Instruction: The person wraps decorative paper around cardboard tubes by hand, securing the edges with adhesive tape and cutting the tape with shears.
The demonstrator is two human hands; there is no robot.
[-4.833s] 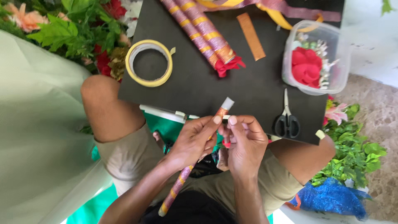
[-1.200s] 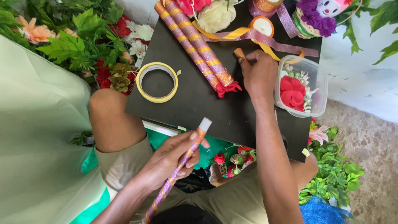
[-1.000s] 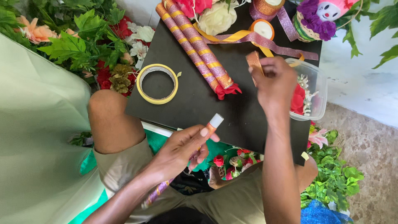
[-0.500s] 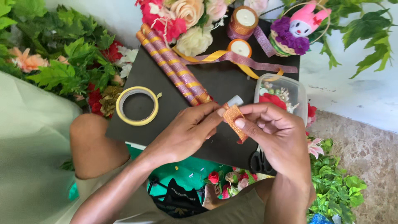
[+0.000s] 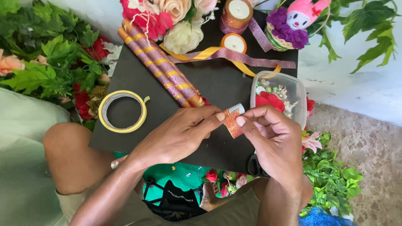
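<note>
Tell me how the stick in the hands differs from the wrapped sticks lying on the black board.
The held stick has a bare white tip and one orange glitter strip on it; the wrapped sticks show pink-and-gold bands along their length. It is pinched by the left hand and right hand; they lie untouched.

A single view is provided, taken from a camera worn on the person's head. The scene is looked down on steeply, almost from straight above, at close range. The middle of the frame is filled by a black board (image 5: pixel 209 83), on which the work is laid. The left hand (image 5: pixel 176 136) and the right hand (image 5: pixel 274 142) are seen entering from the lower edge, close under the lens. The person's own bent knee (image 5: pixel 71 155) is caught at lower left. Artificial foliage (image 5: pixel 46 67) is framed at upper left, and a pale wall (image 5: pixel 360 88) at right.
</note>
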